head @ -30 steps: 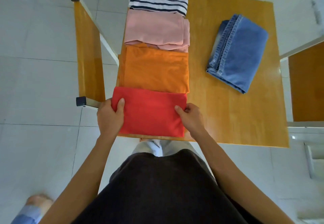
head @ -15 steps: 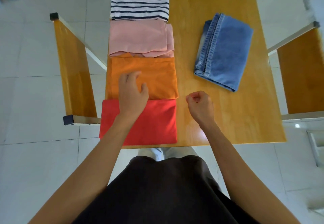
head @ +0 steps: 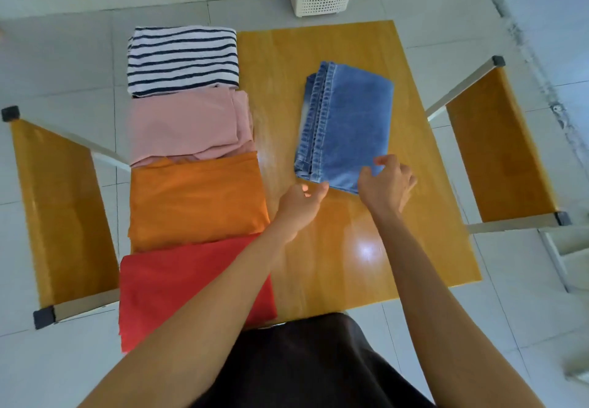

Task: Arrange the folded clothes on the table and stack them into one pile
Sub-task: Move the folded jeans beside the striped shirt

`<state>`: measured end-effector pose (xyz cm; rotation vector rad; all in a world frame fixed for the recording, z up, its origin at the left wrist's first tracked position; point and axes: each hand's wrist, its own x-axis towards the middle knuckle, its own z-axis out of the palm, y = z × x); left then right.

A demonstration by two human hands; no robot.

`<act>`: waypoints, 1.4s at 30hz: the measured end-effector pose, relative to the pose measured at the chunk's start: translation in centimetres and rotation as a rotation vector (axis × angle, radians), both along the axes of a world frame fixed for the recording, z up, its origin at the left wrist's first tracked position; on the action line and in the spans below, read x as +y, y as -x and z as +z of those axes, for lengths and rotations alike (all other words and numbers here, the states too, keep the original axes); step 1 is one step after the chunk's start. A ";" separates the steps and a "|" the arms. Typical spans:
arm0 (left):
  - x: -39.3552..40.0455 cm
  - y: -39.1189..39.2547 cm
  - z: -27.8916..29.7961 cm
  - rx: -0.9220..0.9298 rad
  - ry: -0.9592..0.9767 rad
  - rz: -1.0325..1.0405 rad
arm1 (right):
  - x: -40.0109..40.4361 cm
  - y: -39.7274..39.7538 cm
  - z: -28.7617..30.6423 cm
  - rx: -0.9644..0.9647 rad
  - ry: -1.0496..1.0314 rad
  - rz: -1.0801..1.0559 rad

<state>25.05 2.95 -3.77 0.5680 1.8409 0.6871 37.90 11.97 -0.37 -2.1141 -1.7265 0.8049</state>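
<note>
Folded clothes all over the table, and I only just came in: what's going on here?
A person is reaching with both hands for the folded jeans lying alone on the table. The left hand and right hand are open at the jeans' near edge, nothing gripped yet. Beside them a row of striped top, pink garment, orange garment and red garment lies unstacked.

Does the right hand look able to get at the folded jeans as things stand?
Probably yes. The right hand hangs open at the near edge of the folded jeans, fingers spread over the corner. Nothing lies on the jeans, and the left hand sits beside them, not across the way.
</note>
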 end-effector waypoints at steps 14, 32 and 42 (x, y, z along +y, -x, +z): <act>7.8 6.0 -0.1 0.159 -0.173 0.472 | 12.2 1.1 -1.3 0.006 0.107 0.193; 20.2 17.5 2.3 0.420 -0.173 0.461 | 27.3 9.8 -2.1 0.299 0.330 0.373; 24.4 23.8 -1.2 0.605 -0.102 0.492 | 31.1 17.4 -5.9 0.187 0.184 0.307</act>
